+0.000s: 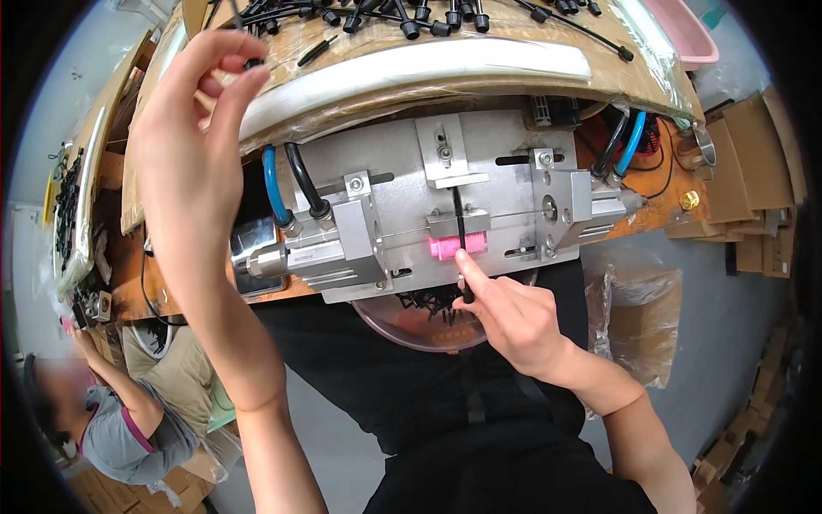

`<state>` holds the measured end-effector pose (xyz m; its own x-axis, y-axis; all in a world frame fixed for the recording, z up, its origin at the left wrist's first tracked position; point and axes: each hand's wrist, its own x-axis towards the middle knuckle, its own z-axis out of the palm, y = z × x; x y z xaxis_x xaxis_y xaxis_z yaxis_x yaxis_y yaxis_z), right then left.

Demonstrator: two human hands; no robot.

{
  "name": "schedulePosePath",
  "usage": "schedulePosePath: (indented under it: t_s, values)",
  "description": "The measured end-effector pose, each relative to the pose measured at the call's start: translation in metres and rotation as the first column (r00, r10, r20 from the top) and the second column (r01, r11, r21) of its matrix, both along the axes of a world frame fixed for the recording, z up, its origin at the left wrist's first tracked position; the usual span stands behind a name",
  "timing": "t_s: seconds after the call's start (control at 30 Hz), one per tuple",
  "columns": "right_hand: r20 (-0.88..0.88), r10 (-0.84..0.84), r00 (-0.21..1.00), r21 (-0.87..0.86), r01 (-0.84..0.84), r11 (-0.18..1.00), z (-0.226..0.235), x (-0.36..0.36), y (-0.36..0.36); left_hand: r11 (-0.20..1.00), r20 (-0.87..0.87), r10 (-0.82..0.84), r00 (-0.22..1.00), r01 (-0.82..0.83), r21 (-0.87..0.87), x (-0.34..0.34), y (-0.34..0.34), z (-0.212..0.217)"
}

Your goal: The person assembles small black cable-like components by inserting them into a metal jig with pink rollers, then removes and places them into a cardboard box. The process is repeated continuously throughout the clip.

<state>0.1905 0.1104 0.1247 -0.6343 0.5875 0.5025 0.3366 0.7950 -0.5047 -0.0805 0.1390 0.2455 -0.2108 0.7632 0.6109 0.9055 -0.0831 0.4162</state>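
Observation:
My right hand (518, 321) is closed on the lower end of a slim black brush wand (460, 214). Its index fingertip presses near a pink block (445, 248), which the wand crosses. The wand's bristled tip points away from me, just below a small metal stop (458, 180) on the steel fixture plate (505, 137). Raised at the upper left, my left hand (193, 120) pinches a small black piece (253, 62), apparently the end of another black wand; motion blurs it and the fingers hide part.
Pneumatic cylinders with clamp blocks flank the fixture, the left cylinder (321, 261) joined to blue and black hoses. Several black wands (411, 26) lie on the cardboard-covered shelf behind. A clear bowl (411, 330) of black parts sits below the plate. Another person (137, 420) works at the left.

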Motion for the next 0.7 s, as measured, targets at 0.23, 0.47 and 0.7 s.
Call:
schedulePosePath:
  t_s: [0.23,0.47,0.7]
  values:
    - [0.085,0.038,0.996,0.157,-0.051,0.986,0.064,0.018,0.043,0.998,0.026,-0.023,0.999,0.025,-0.052,0.087,-0.084,-0.044]
    - [0.313,-0.408,0.858,0.373,0.285,0.883,0.119,0.085,0.234,0.917,-0.174,-0.181,0.968,0.102,-0.387,0.152,-0.103,-0.100]
    - [0.126,-0.280,0.952,-0.203,0.301,0.932,0.149,0.073,0.178,0.906,-0.157,-0.195,0.968,0.117,-0.406,0.150,-0.091,-0.103]
